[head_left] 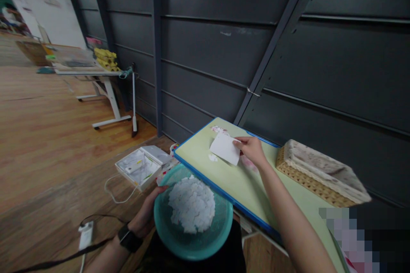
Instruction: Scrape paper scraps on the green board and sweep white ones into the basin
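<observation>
My left hand (153, 202) grips the rim of a teal plastic colander (193, 251), which rests on my lap below the table edge. A heap of torn white paper pieces (192, 204) lies inside the colander. Over the table, my right hand (251, 148) pinches a white sheet of paper (224, 148) at its right edge. Small white scraps (213, 157) lie on the tabletop beside the sheet, and more pinkish and white bits (219, 129) sit just beyond it.
The pale green table (192, 147) has a blue edge. A cloth-lined woven basket (320, 179) stands on its right side. On the floor at left are an open white box (141, 166) and a power strip (86, 235) with cords. A dark panel wall (218, 51) rises behind the table.
</observation>
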The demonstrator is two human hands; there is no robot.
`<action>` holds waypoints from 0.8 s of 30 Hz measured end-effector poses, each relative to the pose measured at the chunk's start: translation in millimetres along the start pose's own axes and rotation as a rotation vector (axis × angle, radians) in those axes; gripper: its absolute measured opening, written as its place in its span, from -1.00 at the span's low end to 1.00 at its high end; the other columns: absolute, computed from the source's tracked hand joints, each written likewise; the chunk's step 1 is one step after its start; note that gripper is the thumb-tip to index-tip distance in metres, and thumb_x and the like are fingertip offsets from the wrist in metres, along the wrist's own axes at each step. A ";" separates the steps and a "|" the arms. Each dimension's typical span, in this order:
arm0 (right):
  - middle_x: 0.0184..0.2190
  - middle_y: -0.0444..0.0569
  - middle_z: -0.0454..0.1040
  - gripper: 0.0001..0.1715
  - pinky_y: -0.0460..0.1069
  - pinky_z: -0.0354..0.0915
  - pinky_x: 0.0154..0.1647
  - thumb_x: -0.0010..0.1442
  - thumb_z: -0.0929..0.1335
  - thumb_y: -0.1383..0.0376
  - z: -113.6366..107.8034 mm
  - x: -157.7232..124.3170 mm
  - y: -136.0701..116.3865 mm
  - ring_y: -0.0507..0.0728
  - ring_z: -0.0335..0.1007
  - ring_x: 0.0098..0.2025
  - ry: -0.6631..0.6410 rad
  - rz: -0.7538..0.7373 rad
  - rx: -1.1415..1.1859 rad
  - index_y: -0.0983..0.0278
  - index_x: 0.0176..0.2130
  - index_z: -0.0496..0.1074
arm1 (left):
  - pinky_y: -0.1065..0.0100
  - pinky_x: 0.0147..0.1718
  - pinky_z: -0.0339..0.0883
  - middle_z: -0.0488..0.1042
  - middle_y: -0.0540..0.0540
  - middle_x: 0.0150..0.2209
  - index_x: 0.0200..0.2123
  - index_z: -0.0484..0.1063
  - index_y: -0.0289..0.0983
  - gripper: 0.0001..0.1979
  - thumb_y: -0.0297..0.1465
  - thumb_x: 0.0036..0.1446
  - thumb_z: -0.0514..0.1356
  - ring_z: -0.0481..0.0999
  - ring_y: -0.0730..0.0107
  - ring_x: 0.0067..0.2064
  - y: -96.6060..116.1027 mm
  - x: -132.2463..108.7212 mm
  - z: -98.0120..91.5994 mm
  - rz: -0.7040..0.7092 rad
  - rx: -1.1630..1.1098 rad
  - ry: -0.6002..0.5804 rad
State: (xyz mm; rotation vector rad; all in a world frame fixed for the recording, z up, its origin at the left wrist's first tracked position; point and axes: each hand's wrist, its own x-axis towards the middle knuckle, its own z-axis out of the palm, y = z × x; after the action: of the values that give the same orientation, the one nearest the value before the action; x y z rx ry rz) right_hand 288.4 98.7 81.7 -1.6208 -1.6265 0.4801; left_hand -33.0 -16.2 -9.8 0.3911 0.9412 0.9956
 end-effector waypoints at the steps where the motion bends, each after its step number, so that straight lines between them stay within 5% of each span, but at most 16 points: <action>1: -0.48 -0.01 0.57 -0.56 -0.08 0.29 -0.58 0.00 0.32 0.20 0.4 0.1 -1.2 0.08 0.39 -0.57 -0.029 0.000 0.010 0.38 -0.19 0.58 | 0.39 -0.51 0.33 0.52 0.04 -0.62 -0.50 0.45 -0.29 -0.89 -0.37 0.00 0.26 0.46 0.43 -0.57 -0.6 0.7 -1.1 0.002 -0.003 -0.005; 9: -0.58 -0.07 0.51 -0.59 -0.11 0.23 -0.63 -0.02 0.35 0.17 -14.0 -18.9 -20.7 0.02 0.28 -0.63 -0.222 -0.053 0.036 0.38 -0.26 0.60 | 0.34 -0.48 0.36 0.55 0.00 -0.57 -0.45 0.44 -0.30 -0.88 -0.35 0.05 0.21 0.48 0.38 -0.53 -2.4 1.6 -4.3 -0.020 0.031 -0.030; 17: -0.49 0.03 0.57 -0.46 -0.05 0.32 -0.62 -0.07 0.39 0.04 -26.6 -49.5 7.6 0.09 0.36 -0.56 0.084 0.082 0.146 0.40 -0.22 0.59 | 0.39 -0.49 0.35 0.55 0.01 -0.59 -0.47 0.47 -0.31 -0.88 -0.36 0.01 0.24 0.48 0.42 -0.54 -1.9 -0.1 -2.6 0.006 0.025 -0.008; 24: -0.35 0.13 0.59 -0.48 -0.01 0.36 -0.59 -0.11 0.43 0.06 -13.4 -65.2 14.9 0.13 0.41 -0.52 0.106 0.108 0.260 0.41 -0.27 0.60 | 0.39 -0.52 0.36 0.54 0.02 -0.60 -0.47 0.46 -0.31 -0.88 -0.37 0.02 0.23 0.47 0.42 -0.56 2.2 -2.1 0.3 -0.029 -0.007 -0.010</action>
State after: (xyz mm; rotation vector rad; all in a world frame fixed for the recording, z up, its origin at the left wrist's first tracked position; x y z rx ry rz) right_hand 301.0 34.4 62.6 -1.5159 -1.3436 0.6233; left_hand -34.4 -16.8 -7.1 0.3757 0.9317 0.9693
